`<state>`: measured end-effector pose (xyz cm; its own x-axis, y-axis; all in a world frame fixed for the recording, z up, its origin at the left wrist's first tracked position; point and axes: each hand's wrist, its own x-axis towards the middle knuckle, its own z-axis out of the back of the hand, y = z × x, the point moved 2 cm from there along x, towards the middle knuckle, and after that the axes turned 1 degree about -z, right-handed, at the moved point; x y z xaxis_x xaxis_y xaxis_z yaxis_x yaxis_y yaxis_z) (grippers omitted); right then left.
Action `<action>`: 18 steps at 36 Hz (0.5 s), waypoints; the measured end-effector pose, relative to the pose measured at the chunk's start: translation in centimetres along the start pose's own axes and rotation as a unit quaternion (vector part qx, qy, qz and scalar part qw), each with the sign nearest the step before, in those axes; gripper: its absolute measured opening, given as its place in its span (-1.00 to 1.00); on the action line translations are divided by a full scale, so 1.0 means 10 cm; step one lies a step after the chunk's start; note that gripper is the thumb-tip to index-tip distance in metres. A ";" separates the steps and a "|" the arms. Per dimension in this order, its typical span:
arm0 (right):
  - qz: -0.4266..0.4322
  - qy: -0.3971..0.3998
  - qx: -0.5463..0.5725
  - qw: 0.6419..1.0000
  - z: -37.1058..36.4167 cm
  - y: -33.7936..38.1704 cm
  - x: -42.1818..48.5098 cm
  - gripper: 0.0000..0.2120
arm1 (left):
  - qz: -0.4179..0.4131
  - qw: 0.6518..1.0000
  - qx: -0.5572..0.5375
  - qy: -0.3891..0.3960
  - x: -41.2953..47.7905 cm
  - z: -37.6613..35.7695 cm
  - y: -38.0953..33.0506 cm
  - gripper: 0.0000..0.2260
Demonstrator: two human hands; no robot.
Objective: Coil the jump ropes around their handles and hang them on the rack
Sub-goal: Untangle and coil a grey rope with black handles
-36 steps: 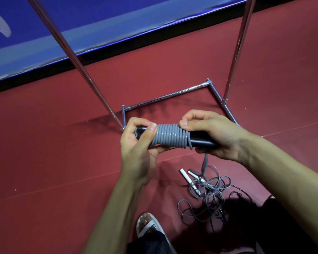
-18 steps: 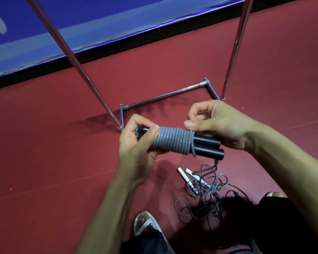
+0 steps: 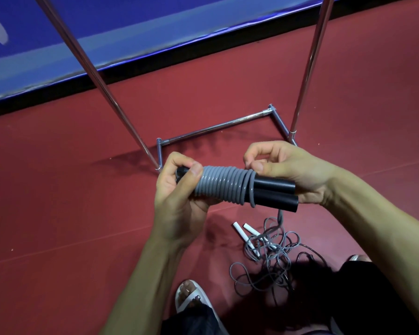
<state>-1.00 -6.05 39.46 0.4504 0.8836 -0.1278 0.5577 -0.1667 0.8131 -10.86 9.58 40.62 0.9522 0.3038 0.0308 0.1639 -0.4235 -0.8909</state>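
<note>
Coil (image 3: pixel 224 187) touching left grip (image 3: pixel 177 192), seemingly right grip (image 3: pixel 293 165)

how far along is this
Done: most of one grey rope is coiled round its black handles. In hand: left hand grips one end, right hand pinches the last loop. Left: hang it on the rack, then coil the tangled rope on the floor.

Single head cam, fwd & steeply down, close over hands (image 3: pixel 228 180), floor (image 3: pixel 70 189) beyond.
</note>
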 end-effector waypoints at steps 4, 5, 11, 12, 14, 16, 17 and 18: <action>0.039 -0.060 -0.020 0.997 -0.06 -0.08 0.04 -0.82 | 0.006 0.998 -0.055 -0.038 0.01 -0.04 0.02 -0.87; 0.055 -0.080 -0.018 0.995 -0.09 -0.09 0.05 -0.81 | 0.009 0.997 -0.064 -0.049 0.02 -0.04 0.03 -0.89; 0.125 -0.183 0.009 0.975 -0.12 -0.20 0.12 -0.59 | -0.012 0.991 -0.085 -0.106 0.08 0.00 0.04 -0.93; 0.137 -0.183 -0.007 0.974 -0.12 -0.22 0.13 -0.59 | -0.018 0.990 -0.085 -0.111 0.09 0.00 0.03 -0.90; 0.160 -0.177 -0.059 0.969 -0.11 -0.24 0.13 -0.72 | -0.029 0.988 -0.089 -0.124 0.10 0.02 0.00 -0.87; 0.161 -0.192 -0.139 0.958 -0.14 -0.23 0.12 -0.88 | -0.040 0.986 -0.087 -0.139 0.13 0.04 -0.01 -0.88; 0.159 -0.207 -0.173 0.950 -0.13 -0.24 0.12 -0.89 | -0.042 0.985 -0.084 -0.145 0.14 0.05 -0.01 -0.87; 0.159 -0.224 -0.194 0.942 -0.13 -0.24 0.12 -0.84 | -0.042 0.984 -0.082 -0.150 0.15 0.06 -0.01 -0.87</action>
<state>-2.73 -3.98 38.09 0.8489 0.5286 0.0009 0.0875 -0.1423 0.9859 -9.62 10.55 40.44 0.8187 0.5715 -0.0554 0.3023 -0.5111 -0.8046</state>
